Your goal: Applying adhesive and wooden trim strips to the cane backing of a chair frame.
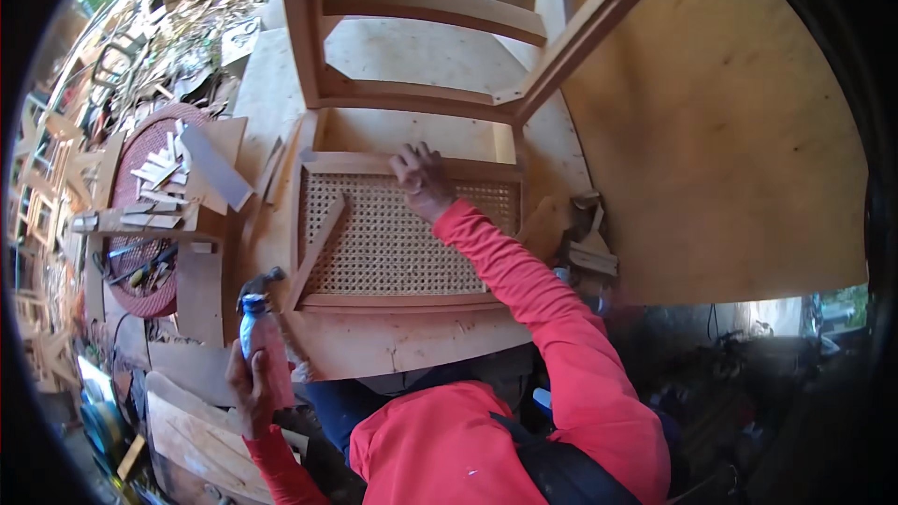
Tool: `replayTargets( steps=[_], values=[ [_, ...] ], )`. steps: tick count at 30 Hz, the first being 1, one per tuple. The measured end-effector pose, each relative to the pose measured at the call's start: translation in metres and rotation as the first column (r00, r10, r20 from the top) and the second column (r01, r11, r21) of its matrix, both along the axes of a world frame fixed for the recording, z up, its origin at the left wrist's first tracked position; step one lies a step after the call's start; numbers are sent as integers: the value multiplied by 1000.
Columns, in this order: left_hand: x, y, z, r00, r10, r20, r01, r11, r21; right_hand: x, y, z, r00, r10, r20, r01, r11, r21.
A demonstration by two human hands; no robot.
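pink spray bottle (262, 341) upright; cane-webbed frame (404, 234) lying flat.

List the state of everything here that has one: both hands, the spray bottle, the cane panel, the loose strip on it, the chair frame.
Left hand: closed around the spray bottle, raised off the bench.
Spray bottle: upright, held, nozzle pointing toward the panel.
Right hand: fingers pressed on the panel's top rail.
Cane panel: lying flat on the plywood bench.
Wooden strip: loose, lying diagonally across the cane.
Chair frame: seat open, unfilled.
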State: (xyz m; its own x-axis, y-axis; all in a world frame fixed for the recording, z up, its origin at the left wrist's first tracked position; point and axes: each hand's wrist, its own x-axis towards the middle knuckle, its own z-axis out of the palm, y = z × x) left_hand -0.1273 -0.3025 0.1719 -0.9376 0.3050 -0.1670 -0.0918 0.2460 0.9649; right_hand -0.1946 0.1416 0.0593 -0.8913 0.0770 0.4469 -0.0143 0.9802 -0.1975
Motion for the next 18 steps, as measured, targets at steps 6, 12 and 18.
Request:
replayTargets(
  steps=[6, 12, 18],
  values=[
    [-3, 14, -6, 997, -77, -29, 77, 997, -4, 12, 8, -4, 997, -76, 34, 75, 997, 35],
    [-2, 15, -1, 997, -83, -1, 83, 997, -8, 15, 6, -6, 994, -84, -64, 89, 992, 85],
    [-3, 7, 0, 998, -34, 43, 34, 999, 2, 12, 4, -11, 985, -53, -167, 56, 998, 9]
  ],
)
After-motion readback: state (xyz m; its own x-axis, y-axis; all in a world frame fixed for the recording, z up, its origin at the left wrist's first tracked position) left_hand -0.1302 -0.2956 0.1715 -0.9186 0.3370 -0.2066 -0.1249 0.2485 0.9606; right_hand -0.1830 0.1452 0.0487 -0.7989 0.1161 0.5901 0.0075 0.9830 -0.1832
